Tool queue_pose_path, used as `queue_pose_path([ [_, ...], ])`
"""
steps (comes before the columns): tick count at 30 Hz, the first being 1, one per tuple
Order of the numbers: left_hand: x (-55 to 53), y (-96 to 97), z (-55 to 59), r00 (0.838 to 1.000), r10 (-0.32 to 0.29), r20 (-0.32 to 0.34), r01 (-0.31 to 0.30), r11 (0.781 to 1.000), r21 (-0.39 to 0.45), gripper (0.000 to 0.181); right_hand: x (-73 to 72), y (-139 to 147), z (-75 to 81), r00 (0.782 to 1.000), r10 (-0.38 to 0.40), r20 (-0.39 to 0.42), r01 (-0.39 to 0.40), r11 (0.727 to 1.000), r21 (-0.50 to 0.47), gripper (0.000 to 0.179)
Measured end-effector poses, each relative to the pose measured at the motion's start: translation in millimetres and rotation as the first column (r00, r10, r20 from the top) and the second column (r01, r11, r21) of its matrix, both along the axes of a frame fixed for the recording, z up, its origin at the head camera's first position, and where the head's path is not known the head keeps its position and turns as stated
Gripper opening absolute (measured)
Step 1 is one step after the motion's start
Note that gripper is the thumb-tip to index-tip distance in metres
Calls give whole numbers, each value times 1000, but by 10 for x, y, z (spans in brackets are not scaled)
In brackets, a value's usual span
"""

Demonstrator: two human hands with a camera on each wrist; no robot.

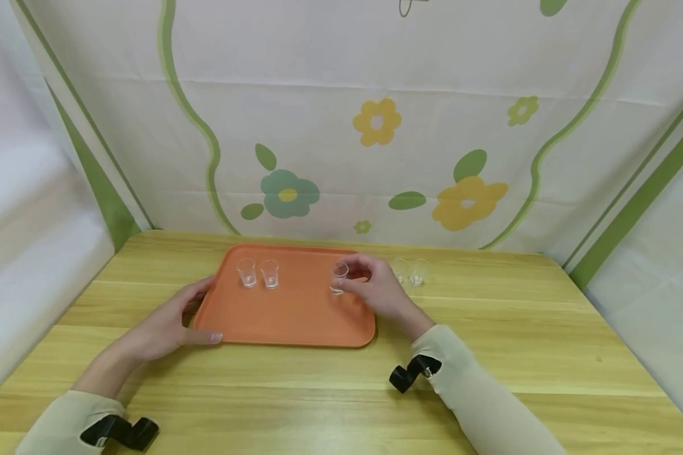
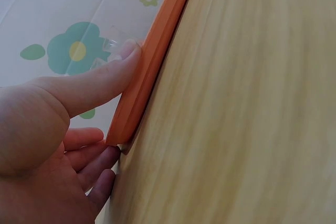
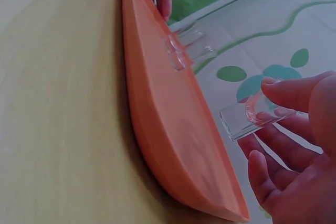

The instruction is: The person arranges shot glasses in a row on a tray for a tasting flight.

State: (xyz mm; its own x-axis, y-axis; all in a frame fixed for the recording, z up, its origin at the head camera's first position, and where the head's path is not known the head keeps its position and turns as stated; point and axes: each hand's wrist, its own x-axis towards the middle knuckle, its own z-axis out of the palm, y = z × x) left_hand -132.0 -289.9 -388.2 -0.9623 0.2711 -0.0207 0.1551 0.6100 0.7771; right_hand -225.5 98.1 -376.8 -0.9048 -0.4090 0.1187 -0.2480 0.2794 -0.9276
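Observation:
An orange tray (image 1: 296, 316) lies on the wooden table. My left hand (image 1: 162, 325) holds its near left corner, thumb against the front rim and fingers at the left side. Over the right part of the tray, my right hand (image 1: 378, 287) pinches a small clear shot glass (image 3: 257, 115) between thumb and fingers. In the right wrist view a gap shows between this glass and the tray. Two more shot glasses, one on the left (image 1: 247, 273) and one beside it (image 1: 270, 274), stand upright on the tray's left half.
Right of the tray, two further shot glasses stand on the table, the nearer one partly behind my right hand and the other (image 1: 417, 273) in plain sight. A white flowered curtain (image 1: 330, 126) hangs behind the table (image 1: 319, 398).

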Motion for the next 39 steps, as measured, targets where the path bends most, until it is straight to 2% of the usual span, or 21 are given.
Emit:
queue_pose_path([
  [10, -12, -11, -5, 999, 5, 33, -6, 1000, 24, 111, -52, -222, -98, 998, 3, 55, -4, 1000, 15, 36],
  [19, -26, -20, -20, 1000, 1, 29, -1, 1000, 21, 111, -55, -397, -142, 999, 24, 26, -24, 1000, -2, 38],
  [26, -24, -34, -24, 1000, 4, 31, -5, 1000, 12, 112, -58, -544, -149, 1000, 13, 2, -13, 999, 50, 38],
  [39, -43, -36, -34, 1000, -3, 27, 2, 1000, 11, 112, -95, -815, -165, 999, -15, 48, 12, 998, 68, 40],
])
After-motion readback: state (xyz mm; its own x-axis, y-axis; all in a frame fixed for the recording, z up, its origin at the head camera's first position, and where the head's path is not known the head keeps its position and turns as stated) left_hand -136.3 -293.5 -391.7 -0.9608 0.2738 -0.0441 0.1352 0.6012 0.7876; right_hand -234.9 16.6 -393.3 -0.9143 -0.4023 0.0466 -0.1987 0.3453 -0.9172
